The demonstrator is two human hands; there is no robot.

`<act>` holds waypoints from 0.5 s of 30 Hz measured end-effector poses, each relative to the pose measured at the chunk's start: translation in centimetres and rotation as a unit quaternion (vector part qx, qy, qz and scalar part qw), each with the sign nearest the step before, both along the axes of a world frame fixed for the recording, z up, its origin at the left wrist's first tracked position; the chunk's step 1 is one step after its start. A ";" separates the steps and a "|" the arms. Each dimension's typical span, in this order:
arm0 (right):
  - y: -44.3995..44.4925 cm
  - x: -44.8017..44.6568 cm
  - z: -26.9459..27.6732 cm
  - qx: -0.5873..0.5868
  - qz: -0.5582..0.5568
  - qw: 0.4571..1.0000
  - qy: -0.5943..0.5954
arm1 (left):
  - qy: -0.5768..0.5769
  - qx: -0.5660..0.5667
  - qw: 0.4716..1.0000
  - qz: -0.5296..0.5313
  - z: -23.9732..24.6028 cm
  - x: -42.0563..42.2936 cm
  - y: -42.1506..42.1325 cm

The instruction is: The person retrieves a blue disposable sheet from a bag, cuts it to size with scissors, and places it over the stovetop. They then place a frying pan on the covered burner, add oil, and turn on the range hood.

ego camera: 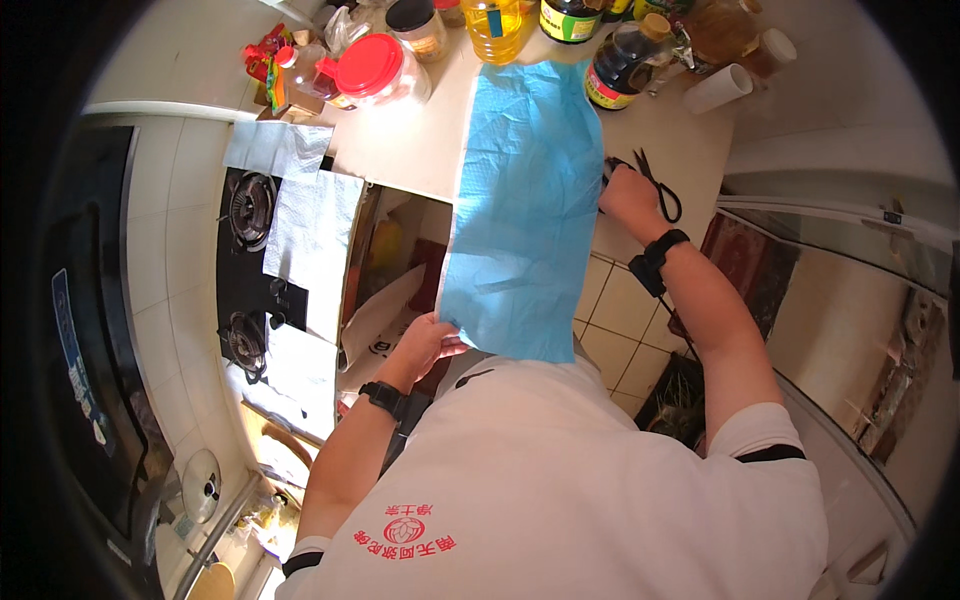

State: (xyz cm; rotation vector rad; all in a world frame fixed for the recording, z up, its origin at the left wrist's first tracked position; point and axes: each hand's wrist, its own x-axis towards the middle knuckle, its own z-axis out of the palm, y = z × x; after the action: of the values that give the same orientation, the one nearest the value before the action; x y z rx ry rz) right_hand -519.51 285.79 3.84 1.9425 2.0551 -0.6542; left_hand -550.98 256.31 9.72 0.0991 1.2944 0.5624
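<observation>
A long blue sheet [525,210], creased and cloth-like, lies over the counter and hangs past its front edge to my waist. My left hand [431,345] pinches the sheet's near left corner between thumb and fingers. At the sheet's right edge, on the counter, is my right hand [630,196], its fingers curled around a dark object that is mostly hidden. Black-handled scissors [660,184] lie partly behind this hand; whether it grips them or something else cannot be told.
Bottles and jars crowd the back of the counter [405,150], among them a red-lidded jar [371,67], an oil bottle [491,30] and a dark sauce bottle [626,64]. To the left is a gas stove [289,296] partly covered with pale sheets. A sliding door frame stands right.
</observation>
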 end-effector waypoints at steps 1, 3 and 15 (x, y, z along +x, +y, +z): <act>0.3 0.2 0.4 -0.020 -0.011 1.000 -0.001 | -0.004 0.000 1.000 0.013 0.0 0.2 -0.2; 0.4 0.4 1.3 -0.043 -0.009 0.999 -0.006 | -0.023 0.012 0.999 0.039 0.0 0.4 -0.5; -8.2 7.7 7.2 -0.001 -0.077 0.993 0.084 | -0.135 0.022 0.988 0.070 -1.0 0.1 -1.2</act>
State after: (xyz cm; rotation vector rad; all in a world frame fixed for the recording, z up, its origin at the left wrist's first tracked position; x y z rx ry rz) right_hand -511.76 277.55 11.00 2.1279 2.0089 -0.8805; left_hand -550.89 255.14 8.71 -0.0311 1.0300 0.6997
